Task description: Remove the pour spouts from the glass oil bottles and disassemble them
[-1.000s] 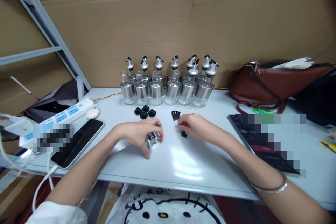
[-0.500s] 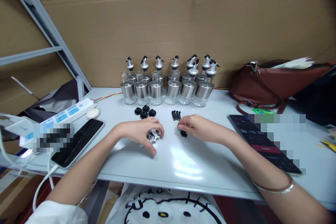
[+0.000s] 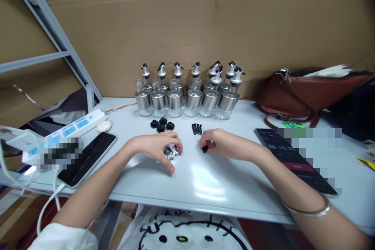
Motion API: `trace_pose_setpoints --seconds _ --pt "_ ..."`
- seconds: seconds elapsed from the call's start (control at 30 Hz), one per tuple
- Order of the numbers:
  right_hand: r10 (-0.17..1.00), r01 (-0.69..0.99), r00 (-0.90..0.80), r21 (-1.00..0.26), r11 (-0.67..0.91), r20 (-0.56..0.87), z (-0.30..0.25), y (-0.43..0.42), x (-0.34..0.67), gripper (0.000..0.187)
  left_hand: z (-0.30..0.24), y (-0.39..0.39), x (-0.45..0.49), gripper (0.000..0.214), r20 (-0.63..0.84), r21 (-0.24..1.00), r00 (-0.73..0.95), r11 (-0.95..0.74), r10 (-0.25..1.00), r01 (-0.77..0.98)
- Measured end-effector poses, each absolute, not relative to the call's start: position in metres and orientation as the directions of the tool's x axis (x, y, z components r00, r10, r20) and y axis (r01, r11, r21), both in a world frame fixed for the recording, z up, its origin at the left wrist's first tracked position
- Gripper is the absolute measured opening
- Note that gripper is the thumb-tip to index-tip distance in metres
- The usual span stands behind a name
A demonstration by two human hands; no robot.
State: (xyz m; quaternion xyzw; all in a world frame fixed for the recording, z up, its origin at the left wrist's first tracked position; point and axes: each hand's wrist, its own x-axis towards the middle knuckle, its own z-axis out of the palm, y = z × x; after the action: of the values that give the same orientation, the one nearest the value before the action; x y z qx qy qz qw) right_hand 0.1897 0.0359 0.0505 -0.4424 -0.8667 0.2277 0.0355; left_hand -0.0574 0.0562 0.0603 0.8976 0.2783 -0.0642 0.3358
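My left hand (image 3: pixel 159 146) is cupped over a small cluster of silver spout parts (image 3: pixel 172 151) on the table. Its thumb is stretched away from the curled fingers, and the parts show between them. My right hand (image 3: pixel 221 143) is bent down, its fingertips closed around small black pieces (image 3: pixel 204 149); how many it grips is hidden. Just beyond that hand lie several slim black levers (image 3: pixel 197 129) in a row. Farther left, several round black stoppers (image 3: pixel 161 125) are grouped on the tabletop.
Glass bottles with steel sleeves (image 3: pixel 175 100) stand in rows at the back, several topped with pourer spouts (image 3: pixel 216 77). To the left are a phone (image 3: pixel 88 160), a power strip (image 3: pixel 68 129) and a white round case (image 3: pixel 104 126). A tablet (image 3: pixel 293 160) and brown bag (image 3: pixel 293 93) lie right.
My right hand's fingertips have shifted slightly and curled down around the small black pieces, covering more of them. My left hand and the silver parts look unmoved.
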Motion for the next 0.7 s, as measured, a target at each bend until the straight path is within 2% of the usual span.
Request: trace_pose_setpoints --seconds 0.43,0.7 --pt "0.771 0.744 -0.623 -0.4 0.535 -0.129 0.0505 0.033 0.1899 0.035 0.0621 0.0547 -0.0573 0.051 -0.321 0.558 0.825 -0.611 0.465 0.562" --pt "0.796 0.754 -0.591 -0.442 0.486 -0.132 0.0484 0.0338 0.1904 0.022 0.0624 0.0541 -0.0578 0.051 -0.326 0.554 0.818 -0.606 0.474 0.571"
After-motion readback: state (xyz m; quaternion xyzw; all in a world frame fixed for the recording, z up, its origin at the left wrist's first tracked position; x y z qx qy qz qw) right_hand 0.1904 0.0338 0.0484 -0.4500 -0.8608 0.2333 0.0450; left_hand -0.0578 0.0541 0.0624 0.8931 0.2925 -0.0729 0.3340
